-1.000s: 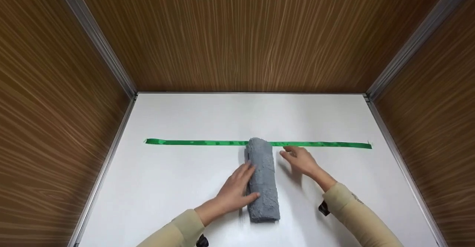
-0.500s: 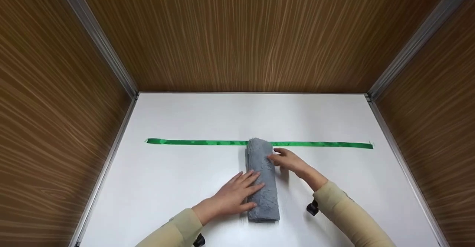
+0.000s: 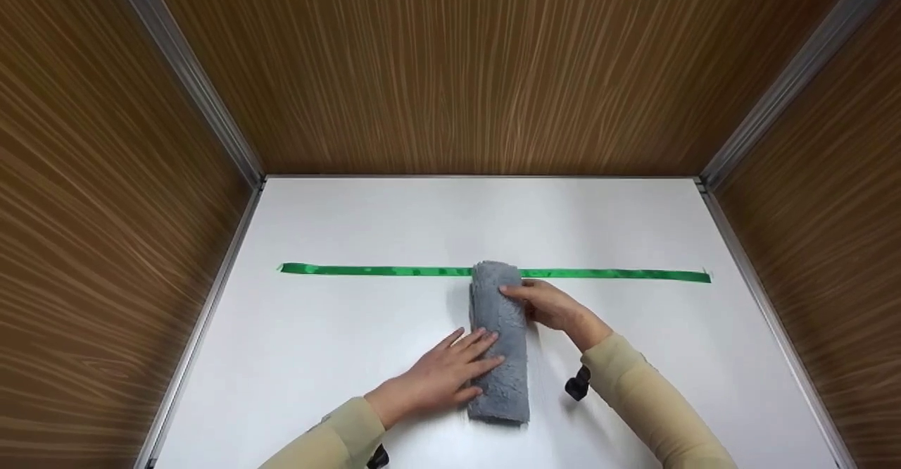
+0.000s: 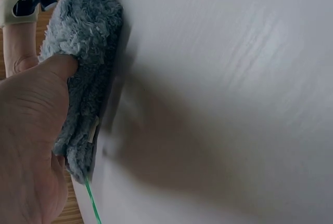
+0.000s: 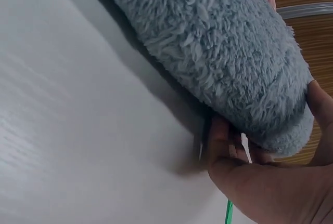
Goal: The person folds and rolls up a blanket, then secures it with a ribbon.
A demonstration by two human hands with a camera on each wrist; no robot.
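Lying rolled into a tight cylinder near the middle of the white table (image 3: pixel 338 356): a grey fluffy towel (image 3: pixel 498 342), running lengthwise from the near edge toward the far edge, its far end resting on top of a flat green satin ribbon (image 3: pixel 380 270).

Pressing down on the near half of the roll with straight, spread fingers, thumb against its left side: the left hand (image 3: pixel 440 374), flat and closing round nothing.

Curling over the far end of the roll, fingertips tucking in low against the table in the right wrist view: the right hand (image 3: pixel 552 307), gripping the towel just short of the ribbon.

Judging from how things are lying: rolling looking finished, with no loose flap showing from above; ribbon stretching straight from the left side to the right side, parallel to the far edge, passing under the roll and not yet wrapping round it at any point, both ends lying free.

Hemming the table in on three sides: brown wood-grain walls (image 3: pixel 450 67) meeting at pale metal corner rails (image 3: pixel 239 152). Leaving bare white surface to the left and right of the roll and beyond the ribbon toward the far edge; ribbon ends stopping well short of the left wall and near the right one.
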